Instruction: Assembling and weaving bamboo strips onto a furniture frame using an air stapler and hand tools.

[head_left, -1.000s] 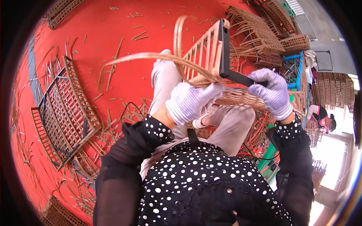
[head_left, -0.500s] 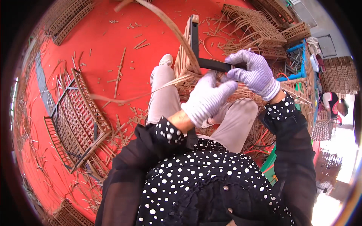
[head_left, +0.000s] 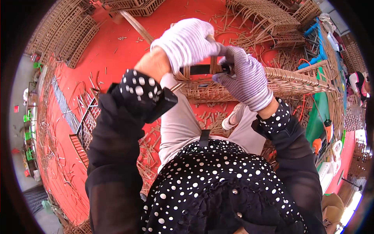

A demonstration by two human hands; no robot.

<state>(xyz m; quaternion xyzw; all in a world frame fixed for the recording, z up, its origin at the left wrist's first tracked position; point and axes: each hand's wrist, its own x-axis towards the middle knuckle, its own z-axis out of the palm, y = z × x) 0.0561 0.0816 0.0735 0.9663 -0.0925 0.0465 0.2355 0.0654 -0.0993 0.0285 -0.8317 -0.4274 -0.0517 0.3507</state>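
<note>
My left hand [head_left: 187, 43], in a striped white-and-lilac knit glove, is raised over a black frame bar [head_left: 196, 70]. Its fingers pinch a flat brown weaving strip [head_left: 213, 64], part of which loops over the bar. More strip [head_left: 136, 25] sticks out past the hand toward the upper left. My right hand [head_left: 249, 78], gloved alike, is closed around the bar's right end; its fingertips are partly hidden. The bar belongs to a woven brown wicker piece [head_left: 296, 81] lying across in front of my knees.
Wicker pieces [head_left: 269, 19] with loose strip ends lie at the far right, others [head_left: 66, 33] at the far left. Cut strip bits litter the red floor [head_left: 117, 58]. At right are a blue frame [head_left: 321, 43], a green object [head_left: 317, 113] and orange-handled tools [head_left: 328, 130]. Someone [head_left: 357, 82] works beyond.
My left hand has moved up and left, now drawing the strip above the bar. The right hand has come down and left. The wicker piece and my view have turned.
</note>
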